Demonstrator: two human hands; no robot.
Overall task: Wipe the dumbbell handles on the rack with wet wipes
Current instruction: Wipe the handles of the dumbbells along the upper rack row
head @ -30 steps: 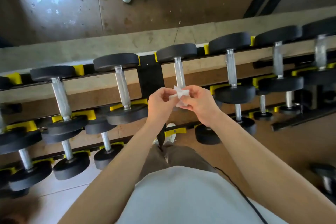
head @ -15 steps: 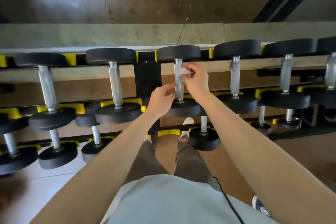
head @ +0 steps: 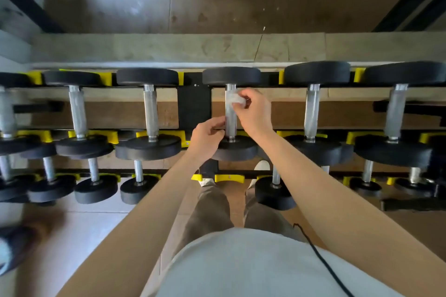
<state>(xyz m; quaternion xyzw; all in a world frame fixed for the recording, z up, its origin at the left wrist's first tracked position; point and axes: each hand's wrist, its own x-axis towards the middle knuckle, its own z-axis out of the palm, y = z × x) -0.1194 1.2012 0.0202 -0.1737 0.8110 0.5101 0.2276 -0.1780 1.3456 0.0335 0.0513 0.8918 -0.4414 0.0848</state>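
My right hand (head: 253, 113) pinches the wipe (head: 237, 101) onto the handle (head: 230, 117) (far end). Just behind it, my left hand (head: 207, 136) grips the handle, steadying it.

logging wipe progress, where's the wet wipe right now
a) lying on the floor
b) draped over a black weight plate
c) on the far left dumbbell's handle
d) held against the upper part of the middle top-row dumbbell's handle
D: the right hand pinches the wet wipe against the upper part of the handle of the middle top-row dumbbell.
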